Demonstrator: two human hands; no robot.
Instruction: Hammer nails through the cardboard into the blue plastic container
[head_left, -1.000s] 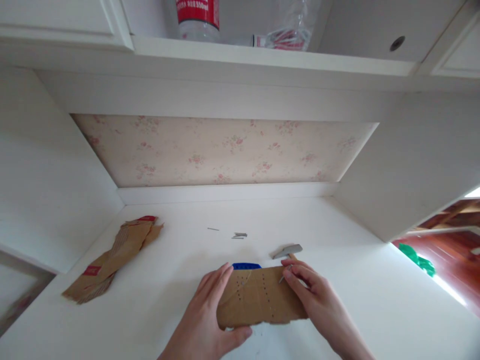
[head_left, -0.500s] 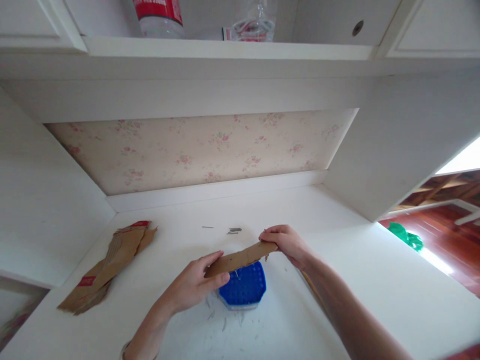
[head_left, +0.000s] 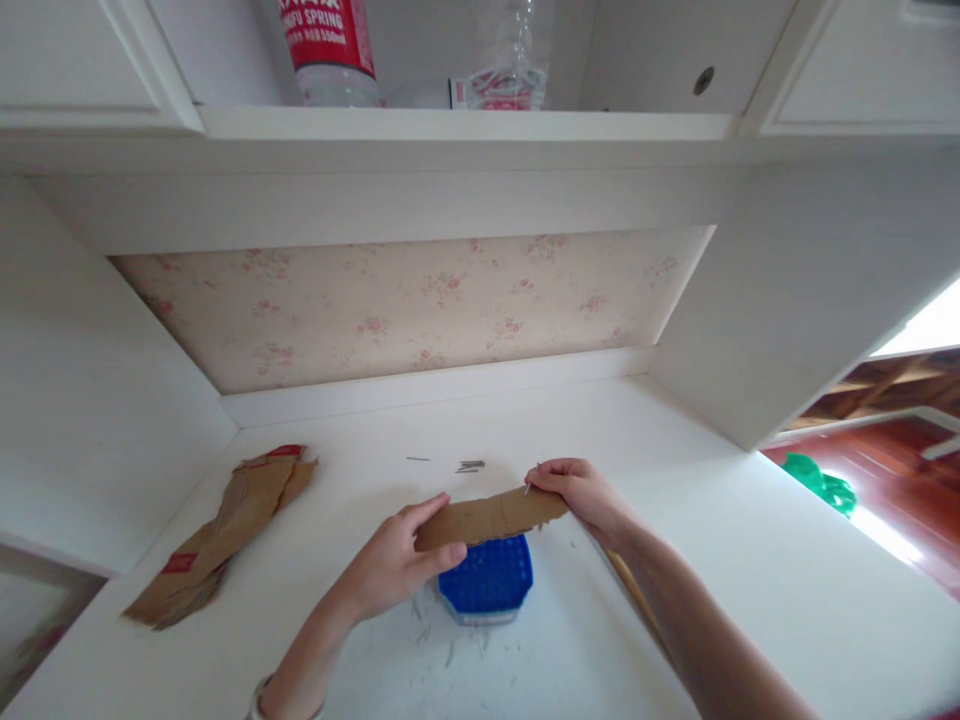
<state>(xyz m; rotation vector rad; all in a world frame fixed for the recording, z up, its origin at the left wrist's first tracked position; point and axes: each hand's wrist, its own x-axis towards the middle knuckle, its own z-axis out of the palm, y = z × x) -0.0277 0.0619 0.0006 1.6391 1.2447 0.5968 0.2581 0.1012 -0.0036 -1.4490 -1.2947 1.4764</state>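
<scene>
A strip of brown cardboard is held up over a blue-topped plastic box. My left hand is closed on the strip's left end, thumb in front and fingers behind. At the other end, my right hand pinches a thin nail close against the cardboard; whether its point has gone in, I cannot tell. The box's top looks dimpled and partly covered by the strip. Behind the strip, several loose nails lie in a small group, with a single nail to their left.
Folded, torn cardboard lies at the left of the white tabletop. A wooden stick runs beside my right forearm. Dark scraps or marks dot the surface near the box. Overhead, a shelf holds plastic bottles; side panels flank the table.
The right fingers have shifted at the cardboard's end, and the nail between them now shows. The strip has tilted so more of its face is visible. The view has moved slightly upward.
</scene>
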